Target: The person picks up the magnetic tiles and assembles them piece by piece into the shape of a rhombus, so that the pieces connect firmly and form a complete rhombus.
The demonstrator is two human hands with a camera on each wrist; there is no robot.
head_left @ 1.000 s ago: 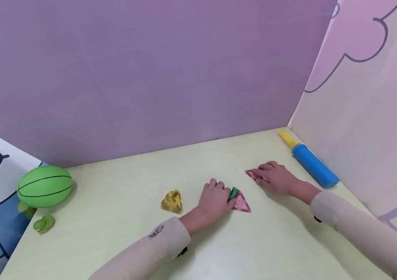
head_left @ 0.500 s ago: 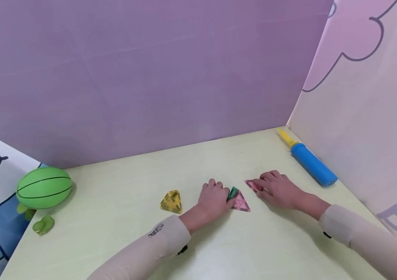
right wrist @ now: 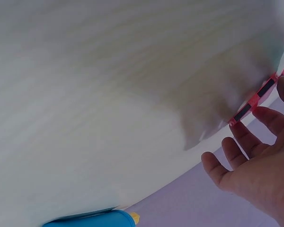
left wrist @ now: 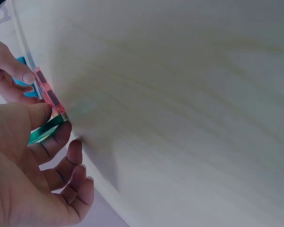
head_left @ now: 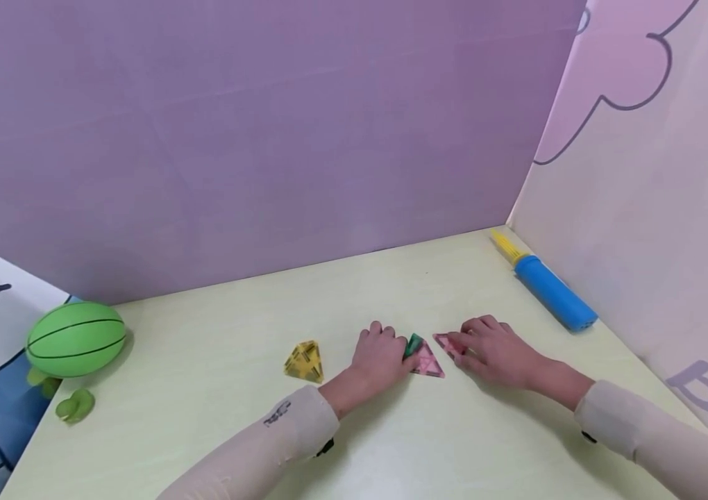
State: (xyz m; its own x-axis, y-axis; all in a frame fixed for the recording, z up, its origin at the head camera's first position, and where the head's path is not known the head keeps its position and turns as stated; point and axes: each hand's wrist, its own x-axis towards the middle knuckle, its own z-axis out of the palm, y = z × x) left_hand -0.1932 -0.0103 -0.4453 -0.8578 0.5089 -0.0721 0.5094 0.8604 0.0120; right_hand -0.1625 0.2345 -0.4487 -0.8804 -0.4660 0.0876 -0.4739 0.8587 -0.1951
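Observation:
My left hand rests low over the table, thumb and index finger pinching a green magnetic tile. Against that green piece lies a pink triangular magnetic tile, flat on the tabletop. To its right, my right hand holds a second pink triangular tile by its edges, its tip pointing left. In the right wrist view, dark magnet strips show along that tile's pink rim, with thumb and fingers at it. A narrow gap separates the two pink pieces in the head view.
A yellow faceted tile piece lies left of my left hand. The blue hand pump with a yellow nozzle rests along the right wall. At the far left are a green ball and a small green toy. A purple wall bounds the back.
My right hand has come toward me with its pink tile, closer to the other pink tile. The left hand stays in place on the green tile. The view has shifted slightly.

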